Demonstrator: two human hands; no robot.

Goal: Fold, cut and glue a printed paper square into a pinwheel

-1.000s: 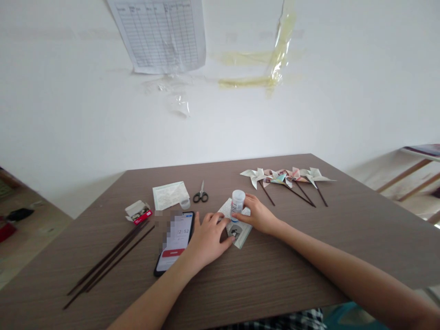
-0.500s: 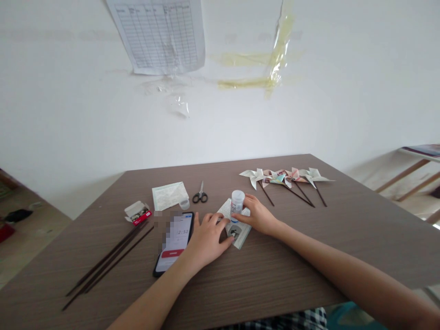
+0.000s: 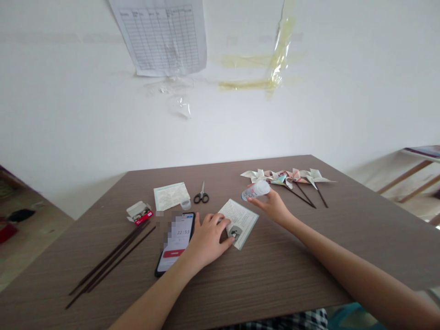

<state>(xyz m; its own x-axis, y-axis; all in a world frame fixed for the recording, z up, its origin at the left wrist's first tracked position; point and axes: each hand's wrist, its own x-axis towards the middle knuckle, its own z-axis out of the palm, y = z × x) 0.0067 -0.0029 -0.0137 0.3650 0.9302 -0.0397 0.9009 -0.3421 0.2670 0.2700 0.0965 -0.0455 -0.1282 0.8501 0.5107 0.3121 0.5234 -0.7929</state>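
My right hand (image 3: 273, 205) is closed around a white glue stick (image 3: 256, 189), held tilted above the table with its blue-edged end pointing left. Below and left of it lies a square printed paper (image 3: 239, 220) with a small dark picture near its lower corner. My left hand (image 3: 210, 236) rests with fingers spread, its fingertips on the left edge of that paper. A clear cap (image 3: 185, 204) sits by a second folded paper (image 3: 171, 195), and black-handled scissors (image 3: 201, 195) lie next to them.
Several paper pinwheels (image 3: 290, 178) on sticks lie at the back right. Left of my left hand are a phone (image 3: 177, 243), a small red-and-white box (image 3: 140, 213) of small pieces and several dark sticks (image 3: 106, 263). A white wall stands behind the table.
My right hand has lifted the glue stick off the paper, moved it up and to the right, and tilted it. More of the printed paper shows. My left hand stays in place.
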